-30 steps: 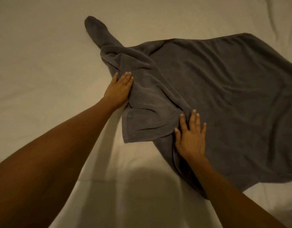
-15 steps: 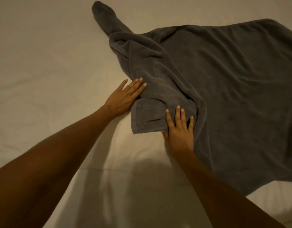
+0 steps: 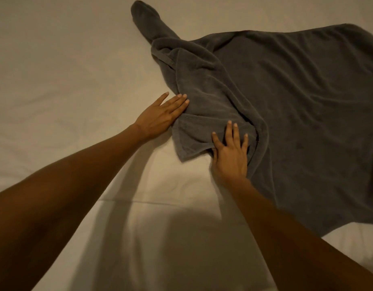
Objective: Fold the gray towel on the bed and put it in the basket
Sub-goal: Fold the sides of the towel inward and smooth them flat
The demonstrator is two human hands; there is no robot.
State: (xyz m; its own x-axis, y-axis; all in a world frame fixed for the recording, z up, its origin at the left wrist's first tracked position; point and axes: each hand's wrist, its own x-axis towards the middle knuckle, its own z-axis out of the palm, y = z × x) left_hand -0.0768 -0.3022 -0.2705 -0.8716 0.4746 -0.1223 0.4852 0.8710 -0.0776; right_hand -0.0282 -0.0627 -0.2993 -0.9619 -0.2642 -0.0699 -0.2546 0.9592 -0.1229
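While spread crookedly over the right half of the bed [image 3: 65,59], with one bunched flap doubled back toward the near side, gray towel [image 3: 297,114] far from ready for a fold. Lies mostly flat to the right, running out past the right edge of the view; narrows at the far end to a twisted tail pointing toward the far left. Long axis of the bunched flap slanting from that tail down to the near hemmed corner, which sits between the two hands.

Left hand [image 3: 160,117] flat on the sheet, fingers straight and together, fingertips touching the flap's left edge, gripping nothing. Right hand [image 3: 230,153] flat too, fingers straight and slightly spread, pressing on the flap's near corner, palm overlapping the hem; no curl round the cloth visible. Thumb side partly tucked at the hem, so a pinch underneath cannot be ruled out.

Judged from this: still at the flattening stage, fold not yet begun. Right hand nearer the doubled corner, already on it; left hand just beside it, to the left. Next move likely turns on drawing that flap leftward and outward, away from the main body, to open the towel square. No basket in view.
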